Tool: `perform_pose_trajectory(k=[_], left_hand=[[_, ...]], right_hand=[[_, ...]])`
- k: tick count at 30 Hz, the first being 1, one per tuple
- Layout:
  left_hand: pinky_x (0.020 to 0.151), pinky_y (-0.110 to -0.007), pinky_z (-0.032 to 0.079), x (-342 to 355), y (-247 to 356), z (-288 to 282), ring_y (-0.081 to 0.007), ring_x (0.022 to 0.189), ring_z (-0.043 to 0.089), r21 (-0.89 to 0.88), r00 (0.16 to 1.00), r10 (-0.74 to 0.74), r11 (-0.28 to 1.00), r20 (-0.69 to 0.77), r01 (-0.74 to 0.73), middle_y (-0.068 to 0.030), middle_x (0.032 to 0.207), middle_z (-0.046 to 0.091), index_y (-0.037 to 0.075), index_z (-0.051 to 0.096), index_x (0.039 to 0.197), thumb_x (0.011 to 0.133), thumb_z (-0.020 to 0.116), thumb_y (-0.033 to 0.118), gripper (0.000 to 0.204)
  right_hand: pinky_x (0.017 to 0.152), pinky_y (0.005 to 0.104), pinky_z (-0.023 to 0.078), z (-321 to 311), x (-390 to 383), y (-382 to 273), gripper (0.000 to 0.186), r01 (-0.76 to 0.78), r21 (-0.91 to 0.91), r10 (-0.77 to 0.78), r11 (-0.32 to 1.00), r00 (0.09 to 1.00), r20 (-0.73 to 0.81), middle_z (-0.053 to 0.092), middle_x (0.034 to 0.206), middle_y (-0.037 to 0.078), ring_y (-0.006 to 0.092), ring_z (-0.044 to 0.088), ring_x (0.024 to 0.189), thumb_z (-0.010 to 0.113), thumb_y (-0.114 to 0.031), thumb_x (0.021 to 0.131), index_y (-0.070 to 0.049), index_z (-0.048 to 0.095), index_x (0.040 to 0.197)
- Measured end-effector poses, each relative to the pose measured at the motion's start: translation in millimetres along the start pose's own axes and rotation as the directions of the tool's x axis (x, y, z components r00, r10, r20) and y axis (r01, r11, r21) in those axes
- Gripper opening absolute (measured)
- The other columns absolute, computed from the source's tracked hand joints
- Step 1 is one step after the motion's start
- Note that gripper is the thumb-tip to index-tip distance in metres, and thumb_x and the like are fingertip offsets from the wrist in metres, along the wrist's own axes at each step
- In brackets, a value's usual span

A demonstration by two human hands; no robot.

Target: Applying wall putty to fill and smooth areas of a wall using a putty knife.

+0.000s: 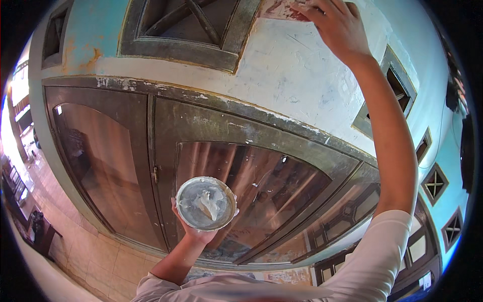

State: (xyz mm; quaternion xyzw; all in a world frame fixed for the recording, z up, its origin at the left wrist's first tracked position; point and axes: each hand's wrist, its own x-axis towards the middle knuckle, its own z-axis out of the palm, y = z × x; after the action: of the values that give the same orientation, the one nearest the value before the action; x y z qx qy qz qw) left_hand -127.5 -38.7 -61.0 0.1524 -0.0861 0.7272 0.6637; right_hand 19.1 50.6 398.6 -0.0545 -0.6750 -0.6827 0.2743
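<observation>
My left hand [197, 235] grips a round, shallow tub [180, 216] from below, in front of the dark wooden doors. A lump of white paste [213, 205] lies inside the tub, and more paste smears its rim. My right arm reaches up high, its hand [338, 27] at the top edge of the view with the fingers bent against the wall [307, 60]. Beside those fingertips shows a flat reddish-brown area [279, 10] with white streaks; whether it is a tool or bare wall I cannot tell. White paste coats the wall below the hand unevenly.
Dark wooden doors [201, 118] with glass panes stand ahead, their top rail flecked with white. A framed vent [231, 59] with crossed bars sits above, and another vent [397, 90] lies behind my right forearm. Tiled floor [103, 259] extends at lower left.
</observation>
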Motion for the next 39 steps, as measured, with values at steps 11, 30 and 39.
perform_pose_trajectory(k=[11, 30, 39], left_hand=[[0.102, -0.066, 0.037, -5.0, -1.2, -0.9, -0.0407, 0.128, 0.047, -0.044, 0.999, -0.026, 0.999, -0.037, 0.025, -0.0119, 0.142, 0.049, 0.017, 0.046, 0.14, 0.078, 0.039, 0.084, 0.092], [0.105, -0.058, 0.039, -4.9, -6.6, 10.7, -0.0424, 0.126, 0.048, -0.116, 0.99, -0.107, 0.986, 0.091, 0.117, -0.017, 0.139, 0.049, 0.01, 0.045, 0.139, 0.076, 0.036, 0.087, 0.1], [0.104, -0.063, 0.037, -10.5, 2.0, -15.2, -0.0383, 0.128, 0.048, -0.023, 0.999, -0.028, 0.999, -0.036, 0.027, -0.0074, 0.139, 0.051, 0.02, 0.048, 0.138, 0.078, 0.037, 0.085, 0.089]], right_hand=[[0.088, 0.0404, 0.047, 10.0, -8.4, 2.6, 0.027, -0.024, 0.045, 0.026, 0.999, 0.998, -0.05, 0.052, 0.106, 0.005, 0.0269, 0.054, 0.101, 0.063, -0.014, 0.086, -0.019, 0.066, 0.112], [0.099, 0.0432, 0.037, 40.2, -40.6, -6.3, 0.055, -0.003, -0.213, 0.014, 0.977, 0.999, 0.049, 0.053, 0.131, -0.009, 0.0192, 0.047, 0.118, 0.059, -0.009, 0.083, -0.037, 0.058, 0.13], [0.094, 0.0422, 0.039, 44.2, -54.0, -9.8, 0.048, -0.001, -0.234, 0.022, 0.972, 0.996, 0.085, 0.049, 0.134, -0.012, 0.0134, 0.045, 0.119, 0.056, -0.014, 0.086, -0.038, 0.058, 0.128]])
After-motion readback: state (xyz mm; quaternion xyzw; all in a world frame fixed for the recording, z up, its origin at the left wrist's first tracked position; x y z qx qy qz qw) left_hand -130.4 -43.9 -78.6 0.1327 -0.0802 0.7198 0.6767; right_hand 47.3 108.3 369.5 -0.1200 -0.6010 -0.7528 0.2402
